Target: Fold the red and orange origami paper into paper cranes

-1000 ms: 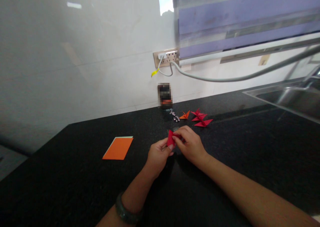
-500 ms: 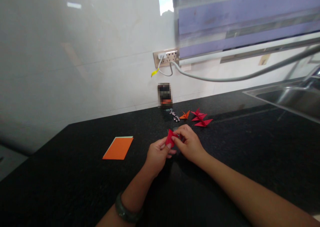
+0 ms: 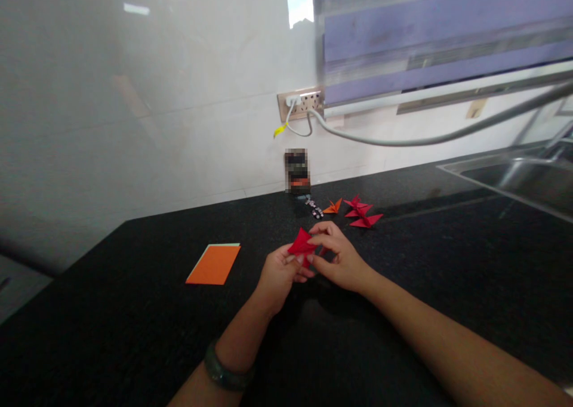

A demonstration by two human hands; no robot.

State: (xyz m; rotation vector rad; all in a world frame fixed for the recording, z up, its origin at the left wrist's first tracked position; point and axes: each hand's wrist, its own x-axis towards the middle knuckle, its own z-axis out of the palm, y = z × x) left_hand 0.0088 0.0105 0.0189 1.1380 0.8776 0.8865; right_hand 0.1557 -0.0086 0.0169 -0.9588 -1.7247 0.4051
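Observation:
A small folded piece of red origami paper [image 3: 301, 243] is held between my two hands above the dark counter. My left hand [image 3: 278, 276] pinches its lower left side, thumb on top and fingers beneath. On the other side, my right hand [image 3: 338, 256] grips the right edge with thumb and fingertips, which hide part of the folds. Beyond the hands stand several red paper cranes [image 3: 364, 221] and an orange paper crane [image 3: 333, 206]. To the left lies a stack of orange paper squares [image 3: 213, 265] with a pale green sheet showing at its edge.
A blurred phone-like object [image 3: 298, 171] leans on the wall, with a beaded strap [image 3: 314, 209] in front. A socket [image 3: 301, 104] with a plug and a thick grey cable [image 3: 389, 141] is above. A metal sink [image 3: 528, 180] lies at the right of the black counter [image 3: 111, 311].
The red paper has been turned and spread a little, showing a wider pointed face. My right fingers have shifted along its right edge. The view has moved slightly.

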